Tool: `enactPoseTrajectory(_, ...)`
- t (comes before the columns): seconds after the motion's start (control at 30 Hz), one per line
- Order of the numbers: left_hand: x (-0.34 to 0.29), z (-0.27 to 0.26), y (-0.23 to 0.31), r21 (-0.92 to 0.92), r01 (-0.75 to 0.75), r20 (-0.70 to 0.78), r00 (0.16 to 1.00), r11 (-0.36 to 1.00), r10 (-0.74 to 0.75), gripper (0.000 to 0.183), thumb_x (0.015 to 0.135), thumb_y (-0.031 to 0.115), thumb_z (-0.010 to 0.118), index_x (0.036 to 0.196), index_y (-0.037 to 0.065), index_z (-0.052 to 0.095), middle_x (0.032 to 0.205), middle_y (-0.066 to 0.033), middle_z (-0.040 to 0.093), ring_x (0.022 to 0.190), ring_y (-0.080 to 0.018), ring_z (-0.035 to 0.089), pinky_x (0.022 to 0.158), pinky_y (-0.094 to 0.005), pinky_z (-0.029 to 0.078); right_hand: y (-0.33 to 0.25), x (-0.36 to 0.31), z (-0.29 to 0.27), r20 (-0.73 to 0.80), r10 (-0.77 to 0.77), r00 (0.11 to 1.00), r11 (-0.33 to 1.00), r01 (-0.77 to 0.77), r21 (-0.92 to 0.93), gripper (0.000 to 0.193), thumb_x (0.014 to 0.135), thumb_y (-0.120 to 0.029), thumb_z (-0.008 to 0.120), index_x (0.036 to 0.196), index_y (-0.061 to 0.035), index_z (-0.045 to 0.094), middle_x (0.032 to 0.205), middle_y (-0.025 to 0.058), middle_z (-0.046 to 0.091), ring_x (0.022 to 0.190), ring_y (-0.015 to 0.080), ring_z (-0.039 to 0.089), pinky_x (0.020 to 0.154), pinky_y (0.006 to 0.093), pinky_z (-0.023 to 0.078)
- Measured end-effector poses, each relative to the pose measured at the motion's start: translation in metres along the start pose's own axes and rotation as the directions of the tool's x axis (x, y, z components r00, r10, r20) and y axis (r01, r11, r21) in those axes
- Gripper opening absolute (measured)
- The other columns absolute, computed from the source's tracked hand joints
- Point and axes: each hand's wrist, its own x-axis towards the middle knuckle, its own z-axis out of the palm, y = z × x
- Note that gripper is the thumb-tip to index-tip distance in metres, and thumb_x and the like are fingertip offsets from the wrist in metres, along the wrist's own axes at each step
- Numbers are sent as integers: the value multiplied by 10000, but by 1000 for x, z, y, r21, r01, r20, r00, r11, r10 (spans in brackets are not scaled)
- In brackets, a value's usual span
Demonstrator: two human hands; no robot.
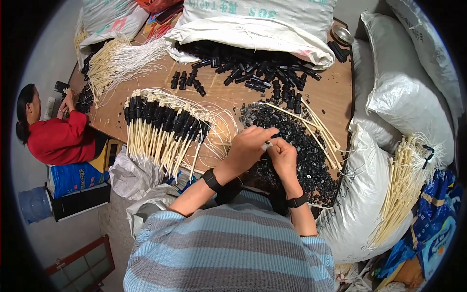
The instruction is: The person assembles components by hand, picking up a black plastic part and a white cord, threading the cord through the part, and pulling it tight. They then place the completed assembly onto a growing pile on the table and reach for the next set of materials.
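Note:
My left hand (246,148) and my right hand (283,159) meet fingertip to fingertip over the front of the table. Both are closed in a pinch around something small with a pale spot; the fingers hide most of it, and I cannot make out what it is. Under and beyond them spreads a heap of small black plastic pieces (311,168). Several thin cream rods (318,127) lie across the heap's right side. To the left of my hands rests a row of cream rods with black sleeves (163,119), trailing thin white strings.
Black tubular fittings (262,73) spill from a white woven sack (253,31) at the back. A bundle of white strings (134,58) lies far left. Full sacks (404,73) crowd the right, with a rod bundle (399,194). A person in red (63,136) sits at the table's left end.

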Motion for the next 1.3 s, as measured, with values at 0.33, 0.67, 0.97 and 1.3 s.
enactPoseTrajectory(0.33, -7, -2, -3, -107, 296, 16, 955, 949, -296, 271, 683, -43, 673, 939, 46, 682, 768, -77, 632, 686, -203, 603, 639, -305, 495, -4, -10, 2, -37, -65, 997, 988, 69, 139, 67, 907, -54, 604, 915, -14, 657, 631, -97, 518, 562, -3, 393, 487, 192, 291)
enactPoseTrajectory(0.67, -5, -12, -1, -168, 186, 97, 980, 968, -171, 271, 651, -26, 664, 916, 28, 685, 789, -88, 667, 732, -226, 640, 672, -311, 512, -6, -17, -13, 133, 8, 991, 608, -110, 786, 150, 908, -100, 622, 1007, 12, 637, 687, -65, 524, 501, 11, 359, 462, 158, 252)
enactPoseTrajectory(0.97, -8, -21, -13, -112, 298, 330, 911, 948, -247, 382, 664, 18, 655, 1041, 77, 670, 845, -134, 678, 738, -290, 655, 649, -352, 522, -14, -14, -19, 68, -628, 776, 713, 607, -351, 311, 817, -12, 592, 1107, -72, 684, 709, 61, 654, 508, 174, 580, 471, 275, 438)
enactPoseTrajectory(1.3, -19, -30, -4, 268, 60, 213, 970, 962, -120, 220, 667, 50, 650, 881, 97, 656, 770, -84, 661, 703, -295, 650, 585, -396, 501, -28, 0, -6, 163, 14, 986, 1000, -14, -2, 202, 812, -13, 703, 1002, 9, 639, 597, -100, 416, 544, 14, 345, 500, 192, 275)
